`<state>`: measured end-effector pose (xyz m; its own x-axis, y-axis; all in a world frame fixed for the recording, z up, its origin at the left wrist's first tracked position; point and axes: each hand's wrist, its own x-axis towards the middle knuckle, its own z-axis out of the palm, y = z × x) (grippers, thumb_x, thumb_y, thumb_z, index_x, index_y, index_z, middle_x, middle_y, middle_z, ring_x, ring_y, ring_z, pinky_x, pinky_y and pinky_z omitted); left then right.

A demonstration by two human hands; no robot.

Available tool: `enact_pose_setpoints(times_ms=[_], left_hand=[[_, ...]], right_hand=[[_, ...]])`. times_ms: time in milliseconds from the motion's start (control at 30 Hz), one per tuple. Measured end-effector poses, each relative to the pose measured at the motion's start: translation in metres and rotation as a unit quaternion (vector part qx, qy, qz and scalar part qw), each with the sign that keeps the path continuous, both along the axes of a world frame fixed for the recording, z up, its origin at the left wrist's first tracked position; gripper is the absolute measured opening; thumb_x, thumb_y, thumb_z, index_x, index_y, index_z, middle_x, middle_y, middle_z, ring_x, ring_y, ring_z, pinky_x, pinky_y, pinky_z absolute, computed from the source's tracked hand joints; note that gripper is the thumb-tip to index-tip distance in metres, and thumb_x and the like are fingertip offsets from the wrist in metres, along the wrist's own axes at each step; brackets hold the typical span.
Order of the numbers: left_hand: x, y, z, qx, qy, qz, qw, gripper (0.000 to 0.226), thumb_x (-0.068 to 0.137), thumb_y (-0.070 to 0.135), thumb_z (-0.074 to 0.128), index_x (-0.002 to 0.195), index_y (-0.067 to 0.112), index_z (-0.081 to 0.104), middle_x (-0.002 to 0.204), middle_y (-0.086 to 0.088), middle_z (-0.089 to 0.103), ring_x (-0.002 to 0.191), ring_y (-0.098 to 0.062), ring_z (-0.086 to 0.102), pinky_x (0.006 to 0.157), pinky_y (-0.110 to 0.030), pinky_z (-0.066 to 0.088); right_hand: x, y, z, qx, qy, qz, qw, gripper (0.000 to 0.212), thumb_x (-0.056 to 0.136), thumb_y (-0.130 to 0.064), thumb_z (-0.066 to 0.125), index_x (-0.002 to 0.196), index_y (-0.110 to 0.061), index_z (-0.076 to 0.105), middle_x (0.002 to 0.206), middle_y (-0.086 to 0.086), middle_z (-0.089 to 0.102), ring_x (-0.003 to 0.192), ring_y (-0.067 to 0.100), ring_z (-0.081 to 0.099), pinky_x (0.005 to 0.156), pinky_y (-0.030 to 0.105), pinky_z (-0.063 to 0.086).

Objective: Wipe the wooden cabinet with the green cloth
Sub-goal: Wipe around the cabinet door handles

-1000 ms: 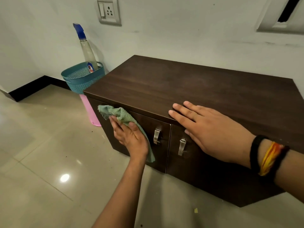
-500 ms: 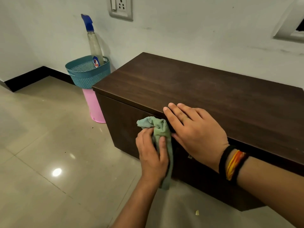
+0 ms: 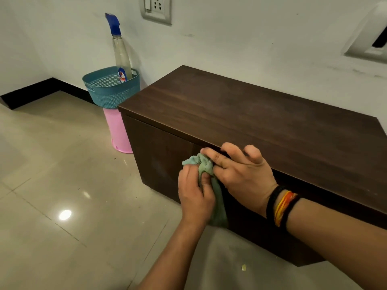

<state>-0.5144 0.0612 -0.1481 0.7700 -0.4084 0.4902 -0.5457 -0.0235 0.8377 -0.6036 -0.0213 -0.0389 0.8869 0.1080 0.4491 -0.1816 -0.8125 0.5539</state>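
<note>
Green cloth (image 3: 209,174) bunches between both hands in front of a dark wooden cabinet (image 3: 251,114) that stands on a glossy tiled floor (image 3: 62,185) against a white wall. The left hand (image 3: 195,194) is closed around the cloth, most of which hangs down past the wrist, while the right hand (image 3: 240,171) pinches the top of the bundle with thumb and forefinger, its other fingers curled and lifted near the cabinet's front edge.

The hands appear to be regathering or passing the cloth, just off the upper part of the cabinet front. To wipe well from here, the cloth likely wants folding into a flat pad, then pressing along the wood in long overlapping strokes.

A clear spray bottle (image 3: 120,51) with a blue nozzle stands in a teal basket (image 3: 111,91) perched on a pink bin (image 3: 118,132) just beside the cabinet's left end, close enough that a wide sweep there could knock it. A small pale scrap (image 3: 243,267) lies on the floor near the cabinet's base. A wall socket (image 3: 156,8) sits above.
</note>
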Motion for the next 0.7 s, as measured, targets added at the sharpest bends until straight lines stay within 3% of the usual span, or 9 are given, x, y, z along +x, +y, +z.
enact_pose_setpoints(times_ms=[133, 300, 367, 467, 567, 700], left_hand=[[-0.009, 0.0, -0.019, -0.015, 0.045, -0.024, 0.999, 0.005, 0.094, 0.014, 0.047, 0.095, 0.015, 0.052, 0.096, 0.006, 0.045, 0.087, -0.012, 0.048, 0.075, -0.027, 0.045], [-0.001, 0.002, -0.009, -0.015, 0.04, -0.033, 0.999, 0.024, 0.096, 0.025, 0.043, 0.101, 0.007, 0.058, 0.098, 0.003, 0.049, 0.089, -0.016, 0.051, 0.078, -0.03, 0.046], [-0.002, -0.005, 0.005, 0.007, 0.021, -0.002, 1.0, 0.024, 0.096, 0.028, 0.041, 0.094, 0.01, 0.057, 0.092, 0.003, 0.049, 0.085, -0.018, 0.05, 0.075, -0.027, 0.043], [-0.01, -0.008, -0.003, 0.01, 0.06, -0.001, 0.998, 0.017, 0.095, 0.029, 0.038, 0.101, 0.018, 0.05, 0.1, 0.004, 0.046, 0.09, -0.014, 0.048, 0.079, -0.025, 0.044], [-0.009, -0.004, -0.028, 0.0, 0.062, -0.036, 0.997, 0.014, 0.092, 0.022, 0.04, 0.105, 0.023, 0.046, 0.105, 0.006, 0.039, 0.09, -0.002, 0.045, 0.077, -0.019, 0.043], [-0.001, 0.0, -0.021, 0.016, 0.061, -0.057, 0.996, 0.017, 0.096, 0.023, 0.041, 0.107, 0.015, 0.051, 0.104, 0.005, 0.042, 0.091, -0.008, 0.048, 0.078, -0.026, 0.046]], right_hand=[[0.001, 0.001, 0.001, 0.027, 0.014, -0.001, 1.0, 0.037, 0.084, -0.016, 0.044, 0.091, -0.025, 0.079, 0.129, -0.011, 0.067, 0.116, 0.02, 0.04, 0.083, 0.038, 0.026], [0.001, 0.003, 0.003, 0.049, 0.014, -0.011, 0.999, 0.035, 0.08, -0.014, 0.043, 0.082, -0.024, 0.077, 0.112, -0.011, 0.067, 0.107, 0.022, 0.041, 0.081, 0.039, 0.026], [0.002, 0.002, 0.004, 0.041, 0.012, -0.025, 0.999, 0.023, 0.079, -0.014, 0.051, 0.08, -0.022, 0.073, 0.115, -0.005, 0.057, 0.099, 0.025, 0.041, 0.078, 0.04, 0.026], [0.003, 0.002, 0.003, 0.037, 0.026, -0.031, 0.998, 0.008, 0.072, -0.013, 0.067, 0.076, -0.02, 0.071, 0.112, 0.0, 0.04, 0.091, 0.026, 0.039, 0.075, 0.041, 0.026], [0.004, 0.003, 0.003, 0.04, 0.038, -0.04, 0.998, 0.007, 0.072, -0.017, 0.075, 0.077, -0.022, 0.073, 0.112, -0.001, 0.038, 0.091, 0.025, 0.04, 0.075, 0.04, 0.027], [0.004, 0.003, 0.005, 0.042, 0.045, -0.035, 0.997, 0.009, 0.072, -0.014, 0.073, 0.079, -0.02, 0.074, 0.109, 0.0, 0.049, 0.09, 0.026, 0.04, 0.074, 0.04, 0.027]])
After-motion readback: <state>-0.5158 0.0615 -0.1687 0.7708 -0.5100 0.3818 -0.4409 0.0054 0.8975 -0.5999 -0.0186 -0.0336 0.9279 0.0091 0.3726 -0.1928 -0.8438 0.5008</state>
